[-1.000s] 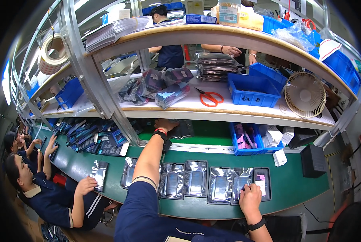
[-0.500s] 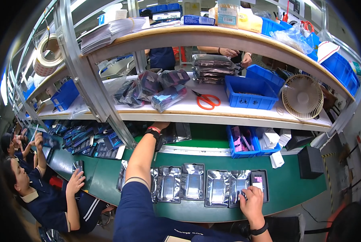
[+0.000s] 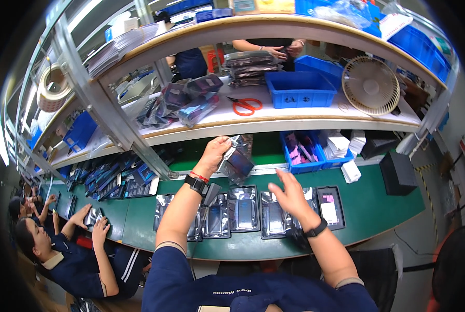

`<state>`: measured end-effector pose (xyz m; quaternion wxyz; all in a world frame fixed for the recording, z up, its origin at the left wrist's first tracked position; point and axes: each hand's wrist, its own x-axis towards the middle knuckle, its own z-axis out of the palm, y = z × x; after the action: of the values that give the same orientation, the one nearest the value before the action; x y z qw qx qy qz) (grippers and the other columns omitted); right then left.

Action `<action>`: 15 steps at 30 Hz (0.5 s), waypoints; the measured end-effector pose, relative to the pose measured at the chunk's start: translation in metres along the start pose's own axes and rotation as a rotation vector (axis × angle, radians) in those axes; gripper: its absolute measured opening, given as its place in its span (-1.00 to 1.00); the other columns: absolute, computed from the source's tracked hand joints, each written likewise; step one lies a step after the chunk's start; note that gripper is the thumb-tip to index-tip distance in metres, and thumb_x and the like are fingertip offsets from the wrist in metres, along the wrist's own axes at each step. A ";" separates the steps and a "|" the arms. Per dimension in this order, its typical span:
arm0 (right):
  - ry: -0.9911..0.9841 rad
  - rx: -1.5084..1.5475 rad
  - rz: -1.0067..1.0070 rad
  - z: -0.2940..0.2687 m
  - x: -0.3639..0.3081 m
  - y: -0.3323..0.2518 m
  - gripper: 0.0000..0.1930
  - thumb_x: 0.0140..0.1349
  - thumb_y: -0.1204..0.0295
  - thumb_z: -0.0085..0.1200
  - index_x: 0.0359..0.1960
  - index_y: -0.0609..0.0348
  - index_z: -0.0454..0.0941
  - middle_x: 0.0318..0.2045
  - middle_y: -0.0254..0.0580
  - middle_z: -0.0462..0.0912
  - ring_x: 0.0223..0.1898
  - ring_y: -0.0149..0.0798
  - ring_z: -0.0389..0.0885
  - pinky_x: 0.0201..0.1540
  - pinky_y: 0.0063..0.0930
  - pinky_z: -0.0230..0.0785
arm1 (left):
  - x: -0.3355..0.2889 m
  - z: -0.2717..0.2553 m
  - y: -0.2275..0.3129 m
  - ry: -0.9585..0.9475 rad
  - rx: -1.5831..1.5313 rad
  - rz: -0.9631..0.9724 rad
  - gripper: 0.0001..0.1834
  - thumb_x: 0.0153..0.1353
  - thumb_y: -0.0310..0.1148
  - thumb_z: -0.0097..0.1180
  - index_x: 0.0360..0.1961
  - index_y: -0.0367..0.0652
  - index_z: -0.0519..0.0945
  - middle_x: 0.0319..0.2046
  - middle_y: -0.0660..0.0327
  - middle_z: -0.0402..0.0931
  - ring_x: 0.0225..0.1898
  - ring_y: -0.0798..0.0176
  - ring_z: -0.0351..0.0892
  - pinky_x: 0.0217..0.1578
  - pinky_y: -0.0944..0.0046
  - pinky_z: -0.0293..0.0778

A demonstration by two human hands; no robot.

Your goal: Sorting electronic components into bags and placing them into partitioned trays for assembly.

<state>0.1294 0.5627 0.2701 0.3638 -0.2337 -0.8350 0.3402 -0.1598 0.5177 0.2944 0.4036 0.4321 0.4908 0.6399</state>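
My left hand (image 3: 215,155) is closed on the top edge of a shiny dark plastic bag (image 3: 237,164), which hangs tilted just below the shelf's front edge. What lies inside the bag is hard to make out. My right hand (image 3: 293,196) is raised over the row of trays, fingers apart and holding nothing. Below it, a silvery bag (image 3: 272,214) lies in a black tray, partly hidden by my right arm. Left of that are another bagged tray (image 3: 243,208) and a further one (image 3: 216,221). At the row's right end, a black tray (image 3: 338,221) holds a white card (image 3: 328,212) with pink pieces.
Blue bins (image 3: 306,167) with pink pieces and white cards stand under the shelf, near a black box (image 3: 397,174). Dark flat packages (image 3: 115,174) are heaped at the left. Orange-handled scissors (image 3: 247,107) and a fan (image 3: 371,85) occupy the shelf. A co-worker (image 3: 68,255) sits at left.
My left hand has come out from under the shelf, now with the bag in view. My right hand has lifted off the right-hand trays and moved up and left.
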 end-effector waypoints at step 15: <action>0.379 0.457 0.484 -0.141 -0.057 0.080 -0.84 0.21 0.47 0.07 -0.52 0.22 0.46 -0.59 -0.44 0.49 -0.57 -0.58 0.41 -0.54 -0.69 0.23 | 0.038 0.098 -0.035 -0.023 0.150 -0.137 -0.79 0.29 -0.45 -0.03 -0.15 -0.28 0.58 -0.43 0.33 0.55 -0.47 0.52 0.44 -0.42 0.48 0.40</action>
<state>0.2843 0.6351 0.2567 0.4635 -0.3958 -0.5763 0.5444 -0.0752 0.5879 0.2807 0.4185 0.4337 0.5614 0.5671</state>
